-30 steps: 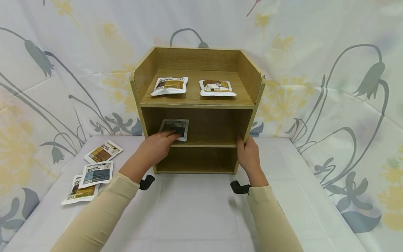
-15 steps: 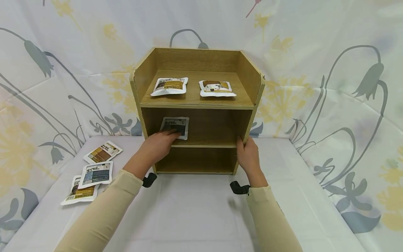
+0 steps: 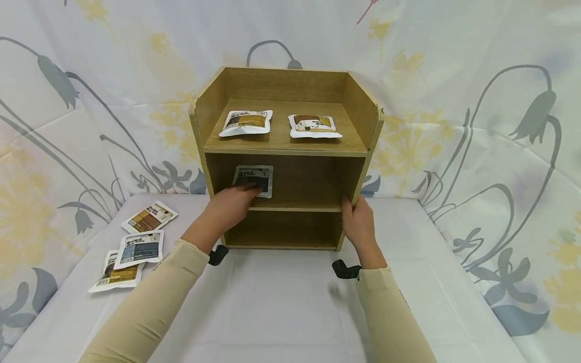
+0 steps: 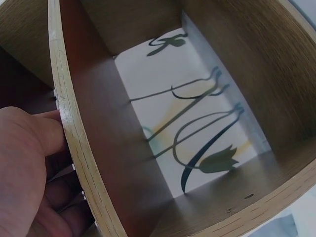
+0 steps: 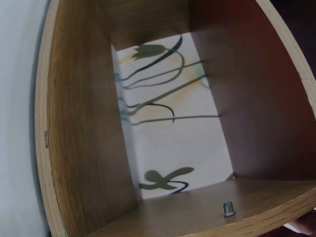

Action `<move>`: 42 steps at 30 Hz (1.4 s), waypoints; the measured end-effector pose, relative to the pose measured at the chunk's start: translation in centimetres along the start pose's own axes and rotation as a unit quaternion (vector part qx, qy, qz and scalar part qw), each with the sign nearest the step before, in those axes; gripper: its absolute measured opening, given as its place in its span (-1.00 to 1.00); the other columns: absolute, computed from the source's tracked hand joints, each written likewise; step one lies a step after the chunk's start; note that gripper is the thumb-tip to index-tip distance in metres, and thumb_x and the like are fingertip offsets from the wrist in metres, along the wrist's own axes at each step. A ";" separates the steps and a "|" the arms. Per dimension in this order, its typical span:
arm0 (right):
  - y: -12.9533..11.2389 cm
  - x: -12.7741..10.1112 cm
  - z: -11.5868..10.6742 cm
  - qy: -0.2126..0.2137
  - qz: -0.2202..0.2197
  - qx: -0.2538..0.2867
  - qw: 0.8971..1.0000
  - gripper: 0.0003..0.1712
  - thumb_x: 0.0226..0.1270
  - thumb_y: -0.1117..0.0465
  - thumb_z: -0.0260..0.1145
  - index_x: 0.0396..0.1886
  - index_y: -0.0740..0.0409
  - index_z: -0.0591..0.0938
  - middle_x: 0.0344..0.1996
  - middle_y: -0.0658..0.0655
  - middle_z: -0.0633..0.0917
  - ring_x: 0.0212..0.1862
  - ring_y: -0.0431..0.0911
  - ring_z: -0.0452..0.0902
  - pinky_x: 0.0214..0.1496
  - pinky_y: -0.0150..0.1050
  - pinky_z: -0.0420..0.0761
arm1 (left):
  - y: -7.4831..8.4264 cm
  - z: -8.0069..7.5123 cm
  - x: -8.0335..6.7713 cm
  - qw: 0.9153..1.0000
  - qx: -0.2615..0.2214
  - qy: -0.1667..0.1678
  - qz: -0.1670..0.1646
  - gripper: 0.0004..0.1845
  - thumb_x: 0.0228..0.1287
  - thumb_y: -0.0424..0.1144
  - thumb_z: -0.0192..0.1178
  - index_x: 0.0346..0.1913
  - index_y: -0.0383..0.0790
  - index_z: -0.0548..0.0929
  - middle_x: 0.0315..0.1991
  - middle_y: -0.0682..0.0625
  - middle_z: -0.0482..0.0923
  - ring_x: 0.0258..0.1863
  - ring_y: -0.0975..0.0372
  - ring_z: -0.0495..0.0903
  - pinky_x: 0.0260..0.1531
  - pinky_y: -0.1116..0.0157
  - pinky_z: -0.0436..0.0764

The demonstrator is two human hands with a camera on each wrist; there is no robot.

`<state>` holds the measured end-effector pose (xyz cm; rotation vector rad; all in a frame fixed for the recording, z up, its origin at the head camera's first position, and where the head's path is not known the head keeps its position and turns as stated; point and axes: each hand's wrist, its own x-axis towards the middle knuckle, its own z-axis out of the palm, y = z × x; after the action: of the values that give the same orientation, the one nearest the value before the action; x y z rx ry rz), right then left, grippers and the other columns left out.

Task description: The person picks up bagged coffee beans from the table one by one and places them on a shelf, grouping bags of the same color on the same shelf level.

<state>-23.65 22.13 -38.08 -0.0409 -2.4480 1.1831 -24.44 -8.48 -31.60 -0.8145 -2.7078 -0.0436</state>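
Observation:
A small wooden shelf unit (image 3: 286,149) stands upright with three levels. On its middle level lies a dark-labelled white pouch (image 3: 263,174). My left hand (image 3: 229,206) reaches in over the pouch's near left part, its fingers lying on top; the thumb's contact is hidden. In the left wrist view, the left hand (image 4: 29,173) is at the middle board's front edge. My right hand (image 3: 358,222) grips the unit's right side panel, thumb at the front edge. Only a sliver of the right hand (image 5: 306,222) shows in the right wrist view.
Two yellow-brown pouches, a left one (image 3: 246,122) and a right one (image 3: 314,126), lie on the top level. On the table's left are a brown pouch (image 3: 150,217) and a blue-labelled pouch (image 3: 139,248) overlapping a yellow-labelled pouch (image 3: 118,272). A floral cloth (image 3: 454,151) hangs behind.
The pouch on the middle level has slid slightly deeper, with my left hand moving along on it. My right hand keeps its hold on the side panel.

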 end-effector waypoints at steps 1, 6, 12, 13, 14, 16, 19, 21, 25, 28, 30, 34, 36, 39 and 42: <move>0.0 0.0 0.0 -0.001 0.001 0.000 1.000 -0.39 0.53 -0.15 -0.16 0.07 0.30 0.50 -0.19 0.32 0.62 -0.25 0.15 0.62 -0.28 0.01 0.64 | 0.0 0.1 0.0 1.000 0.004 0.001 0.001 -0.62 0.35 -0.42 0.09 0.19 -0.15 0.59 0.14 -0.09 0.60 0.03 0.05 0.64 -0.10 0.13 0.68; 0.1 0.1 0.1 0.000 0.002 0.000 1.000 -0.39 0.53 -0.14 -0.16 0.05 0.30 0.50 -0.18 0.32 0.61 -0.24 0.16 0.62 -0.27 0.03 0.64 | -0.1 0.2 0.0 1.000 0.013 0.003 0.002 -0.61 0.35 -0.41 0.09 0.20 -0.15 0.58 0.15 -0.10 0.59 0.07 0.06 0.62 -0.10 0.15 0.68; 0.1 0.1 0.0 0.003 0.000 0.003 1.000 -0.40 0.53 -0.14 -0.16 0.02 0.30 0.51 -0.22 0.31 0.61 -0.26 0.16 0.61 -0.29 0.02 0.63 | 0.0 -0.1 -0.2 1.000 0.009 -0.004 -0.009 -0.60 0.36 -0.41 0.08 0.23 -0.14 0.56 0.20 -0.10 0.55 0.12 0.05 0.60 -0.07 0.14 0.67; 0.1 0.1 0.0 0.002 0.000 0.003 1.000 -0.40 0.53 -0.14 -0.16 0.02 0.30 0.51 -0.21 0.31 0.61 -0.25 0.16 0.61 -0.29 0.02 0.62 | 0.0 -0.1 -0.3 1.000 0.007 -0.005 -0.011 -0.60 0.36 -0.41 0.08 0.23 -0.14 0.56 0.21 -0.10 0.55 0.13 0.06 0.60 -0.06 0.14 0.67; 0.1 0.1 0.0 0.002 0.000 0.003 1.000 -0.40 0.53 -0.14 -0.16 0.02 0.30 0.51 -0.21 0.31 0.62 -0.25 0.16 0.61 -0.28 0.02 0.62 | 0.0 -0.2 -0.4 1.000 0.006 -0.006 -0.012 -0.59 0.36 -0.41 0.08 0.24 -0.14 0.55 0.21 -0.10 0.55 0.13 0.06 0.59 -0.05 0.14 0.67; 0.1 0.1 0.0 0.002 0.000 0.002 1.000 -0.40 0.53 -0.14 -0.16 0.02 0.30 0.51 -0.19 0.31 0.62 -0.23 0.16 0.60 -0.26 0.03 0.61 | 0.0 -0.2 -0.5 1.000 0.004 -0.005 -0.015 -0.59 0.36 -0.41 0.08 0.24 -0.15 0.55 0.21 -0.11 0.54 0.15 0.06 0.58 -0.01 0.14 0.65; 0.0 0.1 0.0 0.003 -0.001 0.000 1.000 -0.40 0.53 -0.13 -0.15 0.02 0.30 0.52 -0.18 0.32 0.62 -0.21 0.17 0.59 -0.24 0.04 0.60 | 0.0 -0.3 -0.8 1.000 0.005 -0.002 -0.015 -0.60 0.36 -0.41 0.08 0.24 -0.15 0.55 0.21 -0.11 0.54 0.17 0.05 0.57 0.04 0.14 0.63; 0.0 0.1 0.0 0.004 -0.001 0.001 1.000 -0.41 0.53 -0.13 -0.15 0.01 0.30 0.52 -0.18 0.32 0.62 -0.21 0.17 0.59 -0.23 0.05 0.60 | 0.1 -0.4 -1.0 1.000 0.005 0.003 -0.013 -0.60 0.36 -0.40 0.09 0.23 -0.15 0.55 0.21 -0.12 0.55 0.16 0.05 0.57 0.06 0.14 0.62; 0.1 0.1 0.1 0.009 -0.002 -0.001 1.000 -0.42 0.53 -0.12 -0.14 -0.01 0.31 0.52 -0.19 0.32 0.62 -0.20 0.18 0.59 -0.23 0.05 0.60 | 0.0 -0.6 -1.4 1.000 0.011 0.019 -0.008 -0.63 0.35 -0.39 0.13 0.20 -0.17 0.56 0.16 -0.13 0.57 0.14 0.05 0.59 0.05 0.14 0.63; 0.1 0.1 0.1 0.010 -0.001 -0.001 1.000 -0.42 0.52 -0.12 -0.14 0.00 0.30 0.52 -0.18 0.33 0.62 -0.20 0.18 0.60 -0.23 0.06 0.61 | -0.1 -0.8 -1.6 0.999 0.008 0.037 -0.002 -0.66 0.34 -0.37 0.15 0.16 -0.20 0.58 0.12 -0.13 0.59 0.09 0.04 0.61 0.01 0.14 0.65; 0.1 0.1 0.1 0.010 0.000 -0.001 1.000 -0.41 0.52 -0.13 -0.14 0.01 0.30 0.52 -0.17 0.33 0.62 -0.20 0.18 0.60 -0.23 0.06 0.61 | -0.1 -1.0 -1.8 0.999 -0.002 0.048 0.002 -0.67 0.33 -0.35 0.16 0.14 -0.21 0.59 0.09 -0.14 0.60 0.06 0.04 0.62 -0.01 0.13 0.65; 0.1 0.2 0.1 0.009 0.000 -0.001 1.000 -0.40 0.53 -0.13 -0.15 0.04 0.30 0.52 -0.15 0.33 0.62 -0.18 0.18 0.60 -0.22 0.07 0.62 | -0.2 -1.3 -2.3 0.997 -0.027 0.066 0.012 -0.70 0.33 -0.32 0.19 0.11 -0.23 0.61 0.02 -0.15 0.62 0.02 0.02 0.63 0.00 0.11 0.64; 0.1 0.2 0.1 0.009 0.000 -0.002 1.000 -0.40 0.53 -0.13 -0.15 0.03 0.30 0.51 -0.15 0.33 0.62 -0.17 0.18 0.60 -0.20 0.08 0.61 | -0.3 -1.5 -2.5 0.996 -0.034 0.074 0.019 -0.70 0.32 -0.32 0.20 0.09 -0.24 0.61 0.00 -0.15 0.62 0.01 0.01 0.62 0.01 0.11 0.64; 0.0 0.2 0.1 0.010 -0.001 -0.002 1.000 -0.41 0.53 -0.12 -0.15 0.02 0.30 0.52 -0.15 0.33 0.61 -0.16 0.19 0.59 -0.19 0.08 0.60 | -0.3 -1.7 -2.9 0.995 -0.040 0.087 0.034 -0.71 0.30 -0.31 0.22 0.07 -0.25 0.63 -0.03 -0.15 0.62 0.01 0.01 0.62 0.02 0.11 0.63; 0.0 0.1 0.1 0.009 -0.001 -0.001 1.000 -0.41 0.53 -0.13 -0.14 0.02 0.30 0.52 -0.16 0.33 0.61 -0.18 0.18 0.59 -0.21 0.07 0.60 | -0.4 -1.9 -3.5 0.993 -0.047 0.099 0.054 -0.71 0.29 -0.31 0.24 0.06 -0.26 0.64 -0.03 -0.16 0.62 0.01 0.01 0.61 0.03 0.12 0.63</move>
<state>-23.85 22.08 -38.13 -0.0507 -2.4339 1.1739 -21.34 -10.92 -30.85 -0.9309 -2.4877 -0.2168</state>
